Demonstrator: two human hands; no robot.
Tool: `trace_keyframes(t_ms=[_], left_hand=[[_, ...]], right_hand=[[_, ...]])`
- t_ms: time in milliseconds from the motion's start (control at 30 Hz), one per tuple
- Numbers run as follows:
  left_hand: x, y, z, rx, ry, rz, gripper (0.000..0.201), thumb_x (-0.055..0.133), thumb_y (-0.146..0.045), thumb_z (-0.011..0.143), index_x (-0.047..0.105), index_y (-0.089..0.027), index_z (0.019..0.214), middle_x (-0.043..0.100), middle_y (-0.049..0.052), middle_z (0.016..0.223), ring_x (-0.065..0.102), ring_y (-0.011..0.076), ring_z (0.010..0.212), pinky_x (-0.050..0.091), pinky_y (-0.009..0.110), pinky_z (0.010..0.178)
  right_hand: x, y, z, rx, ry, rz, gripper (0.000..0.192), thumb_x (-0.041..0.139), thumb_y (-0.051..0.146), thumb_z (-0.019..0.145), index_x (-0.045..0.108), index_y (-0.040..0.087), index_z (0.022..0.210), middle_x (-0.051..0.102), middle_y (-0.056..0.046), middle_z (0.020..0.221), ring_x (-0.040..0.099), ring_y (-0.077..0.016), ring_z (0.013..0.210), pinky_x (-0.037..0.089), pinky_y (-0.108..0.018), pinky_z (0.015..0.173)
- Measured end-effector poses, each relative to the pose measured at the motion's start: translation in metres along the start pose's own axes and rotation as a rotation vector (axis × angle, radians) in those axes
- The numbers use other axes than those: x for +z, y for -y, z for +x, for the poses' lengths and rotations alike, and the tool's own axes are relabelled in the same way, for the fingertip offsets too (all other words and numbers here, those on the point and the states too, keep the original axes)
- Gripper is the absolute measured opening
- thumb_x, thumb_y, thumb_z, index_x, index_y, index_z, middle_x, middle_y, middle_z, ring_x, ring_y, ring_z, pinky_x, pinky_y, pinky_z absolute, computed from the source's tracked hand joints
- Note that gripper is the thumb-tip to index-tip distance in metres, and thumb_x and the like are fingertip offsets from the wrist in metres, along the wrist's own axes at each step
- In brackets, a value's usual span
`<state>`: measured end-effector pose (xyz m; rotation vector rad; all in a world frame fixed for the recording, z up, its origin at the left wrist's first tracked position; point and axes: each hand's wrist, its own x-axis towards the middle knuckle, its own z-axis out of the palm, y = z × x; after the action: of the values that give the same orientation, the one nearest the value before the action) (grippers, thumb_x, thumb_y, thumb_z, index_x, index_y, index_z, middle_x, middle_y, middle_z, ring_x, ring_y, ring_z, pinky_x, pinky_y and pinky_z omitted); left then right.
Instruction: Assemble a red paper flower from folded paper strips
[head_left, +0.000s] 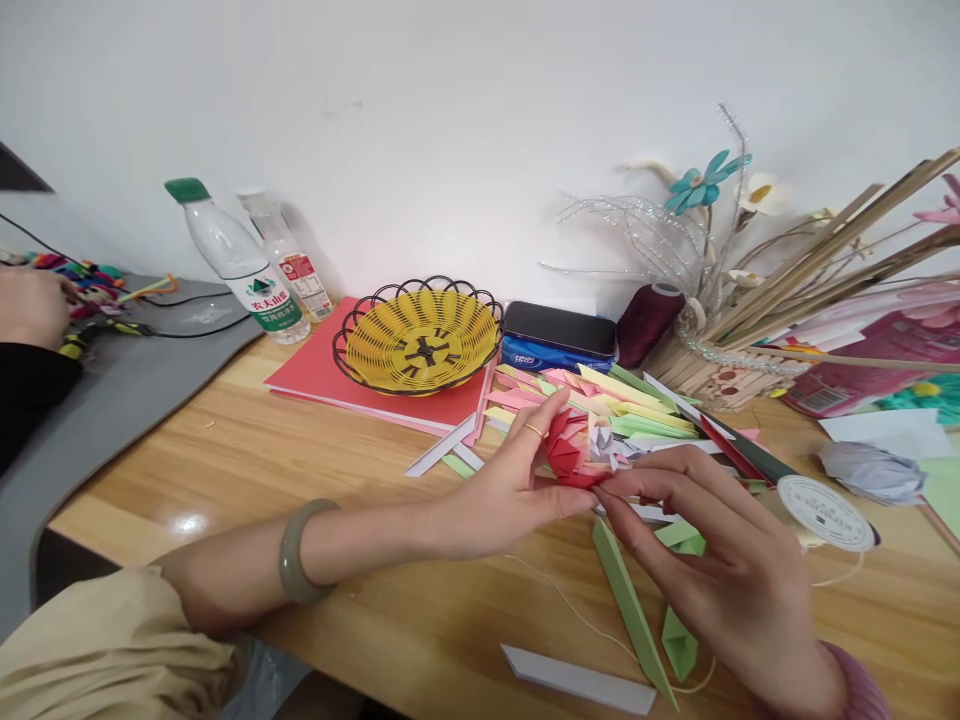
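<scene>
Left hand [510,490] and right hand [712,560] both pinch a red paper flower [566,455]; green strips [630,600] lie just below the grip, on the bench [225,450].

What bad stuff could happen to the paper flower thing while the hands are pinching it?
The bunch of folded red, pink and white paper pieces is pinched only at its edge between the left hand and the right hand, so the pieces might slip apart. The thin cream thread trails across the wooden table under the right wrist and could snag. The loose folded green paper strip beside that hand may get swept off.
</scene>
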<state>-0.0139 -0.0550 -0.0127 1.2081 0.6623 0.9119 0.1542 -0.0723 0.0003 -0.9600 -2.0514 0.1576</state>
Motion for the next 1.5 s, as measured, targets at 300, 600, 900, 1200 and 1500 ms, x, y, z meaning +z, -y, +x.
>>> trace_keyframes(t_ms=[300, 600, 900, 1200, 1500], left_hand=[[0.0004, -0.0022, 0.0038, 0.042, -0.005, -0.079, 0.059, 0.071, -0.017, 0.065, 0.039, -0.023, 0.114, 0.051, 0.005, 0.115, 0.055, 0.0149, 0.098, 0.043, 0.031, 0.090], [0.0019, -0.0015, 0.0012, -0.094, -0.001, -0.132, 0.061, 0.072, -0.021, 0.064, 0.038, -0.024, 0.115, 0.055, 0.003, 0.098, 0.056, 0.0137, 0.083, 0.049, 0.026, 0.067], [0.0022, -0.0024, 0.0020, -0.167, 0.010, -0.264, 0.061, 0.071, -0.017, 0.064, 0.035, -0.022, 0.112, 0.054, 0.002, 0.095, 0.055, 0.0112, 0.081, 0.047, 0.027, 0.070], [0.0027, -0.0023, -0.0012, -0.225, -0.070, -0.283, 0.061, 0.071, -0.023, 0.065, 0.037, -0.021, 0.115, 0.054, 0.000, 0.091, 0.052, 0.0098, 0.083, 0.041, 0.027, 0.079], [0.0056, -0.0077, 0.0010, -0.221, -0.054, -0.364, 0.059, 0.063, -0.007, 0.061, 0.034, -0.022, 0.109, 0.053, -0.003, 0.084, 0.053, 0.0095, 0.074, 0.043, 0.030, 0.076]], right_hand=[[-0.0005, -0.0022, 0.0003, 0.092, -0.037, 0.010, 0.015, 0.060, 0.014, 0.077, 0.056, 0.023, 0.088, 0.053, -0.002, 0.080, 0.052, -0.0139, 0.070, 0.043, -0.026, 0.053], [-0.0008, -0.0015, -0.0002, 0.076, -0.074, -0.012, 0.013, 0.060, 0.013, 0.077, 0.058, 0.024, 0.083, 0.057, -0.001, 0.074, 0.055, -0.0156, 0.067, 0.044, -0.029, 0.056], [-0.0007, -0.0046, -0.0008, -0.055, -0.015, -0.054, 0.014, 0.058, 0.011, 0.077, 0.054, 0.022, 0.085, 0.055, -0.003, 0.076, 0.054, -0.0162, 0.072, 0.045, -0.029, 0.059], [-0.0017, -0.0021, -0.0033, -0.241, 0.065, -0.098, 0.022, 0.058, 0.006, 0.075, 0.053, 0.020, 0.091, 0.056, -0.004, 0.077, 0.052, -0.0141, 0.066, 0.045, -0.027, 0.054], [0.0014, -0.0013, -0.0003, -0.142, -0.025, -0.028, 0.022, 0.058, 0.007, 0.076, 0.057, 0.019, 0.094, 0.058, -0.004, 0.079, 0.055, -0.0152, 0.073, 0.047, -0.028, 0.059]])
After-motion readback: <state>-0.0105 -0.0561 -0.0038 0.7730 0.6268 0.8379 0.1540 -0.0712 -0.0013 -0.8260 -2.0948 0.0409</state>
